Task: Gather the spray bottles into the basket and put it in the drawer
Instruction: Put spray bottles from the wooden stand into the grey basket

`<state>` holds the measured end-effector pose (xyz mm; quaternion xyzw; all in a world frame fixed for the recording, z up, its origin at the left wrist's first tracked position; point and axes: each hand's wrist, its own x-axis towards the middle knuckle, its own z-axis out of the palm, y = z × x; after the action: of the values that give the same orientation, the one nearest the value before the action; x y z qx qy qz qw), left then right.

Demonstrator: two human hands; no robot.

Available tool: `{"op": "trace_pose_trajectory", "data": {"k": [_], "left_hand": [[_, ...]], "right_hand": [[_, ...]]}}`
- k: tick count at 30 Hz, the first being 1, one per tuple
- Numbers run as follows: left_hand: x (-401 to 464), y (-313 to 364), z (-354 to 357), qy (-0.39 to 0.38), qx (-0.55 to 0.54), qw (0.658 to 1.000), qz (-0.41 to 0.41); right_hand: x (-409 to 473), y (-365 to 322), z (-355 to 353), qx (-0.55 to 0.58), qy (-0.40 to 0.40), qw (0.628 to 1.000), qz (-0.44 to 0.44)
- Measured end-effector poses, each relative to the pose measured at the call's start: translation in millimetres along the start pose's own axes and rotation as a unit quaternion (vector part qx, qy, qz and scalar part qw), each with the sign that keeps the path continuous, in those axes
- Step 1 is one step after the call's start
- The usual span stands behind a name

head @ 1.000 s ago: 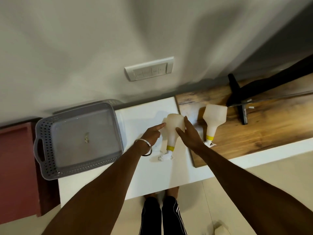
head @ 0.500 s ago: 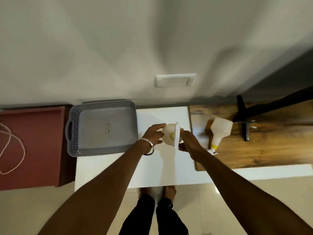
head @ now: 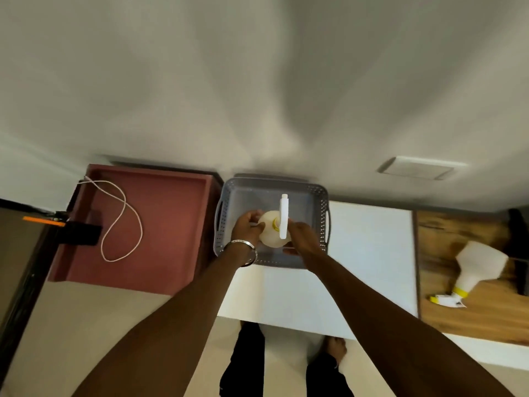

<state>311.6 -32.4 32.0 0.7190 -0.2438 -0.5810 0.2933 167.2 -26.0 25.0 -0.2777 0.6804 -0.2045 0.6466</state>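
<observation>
Bottle (head: 272, 233) held upright between both hands, over the grey basket (head: 322, 213) at frame centre; a second ago it lay on the white surface (head: 369, 253), so the first deposit looks nearly done. Left hand (head: 246, 229) and right hand (head: 304, 239) have their fingers closed round its body. The second bottle (head: 475, 267) lies at the right edge on wood, well apart. The basket's interior looks roomy; the wall runs just behind it.

White spray bottle (head: 272, 233) upright over grey basket (head: 320, 196), second bottle (head: 475, 267) lying on wood
</observation>
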Motion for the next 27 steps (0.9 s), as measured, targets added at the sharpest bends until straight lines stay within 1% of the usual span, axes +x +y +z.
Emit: {"op": "trace_pose_trajectory", "data": {"k": [4, 7, 9, 11, 14, 16, 20, 24, 27], "left_hand": [[32, -24, -48, 0.020, 0.056, 0.998, -0.005], [47, -42, -68, 0.003, 0.118, 0.993, -0.006], [55, -52, -75, -0.011, 0.176, 0.984, 0.010], [59, -59, -79, -0.020, 0.215, 0.976, 0.015], [64, -65, -79, -0.038, 0.237, 0.971, 0.014], [65, -68, -78, -0.045, 0.253, 0.966, 0.031], [67, -72, -80, -0.045, 0.291, 0.954, 0.063], [68, -74, -86, -0.035, 0.315, 0.947, 0.060], [69, -76, -89, -0.042, 0.343, 0.936, 0.064]], "right_hand": [[21, 14, 65, 0.023, 0.035, 0.998, 0.036], [35, 29, 92, 0.029, 0.035, 0.997, 0.062], [43, 37, 104, 0.029, 0.034, 0.996, 0.083], [48, 44, 111, 0.039, 0.030, 0.994, 0.097], [54, 53, 117, 0.039, 0.024, 0.995, 0.093], [56, 55, 118, 0.031, 0.026, 0.995, 0.091], [59, 56, 121, 0.019, 0.025, 0.995, 0.100], [56, 55, 123, 0.014, 0.013, 0.995, 0.100], [56, 53, 128, -0.011, 0.017, 0.995, 0.093]]}}
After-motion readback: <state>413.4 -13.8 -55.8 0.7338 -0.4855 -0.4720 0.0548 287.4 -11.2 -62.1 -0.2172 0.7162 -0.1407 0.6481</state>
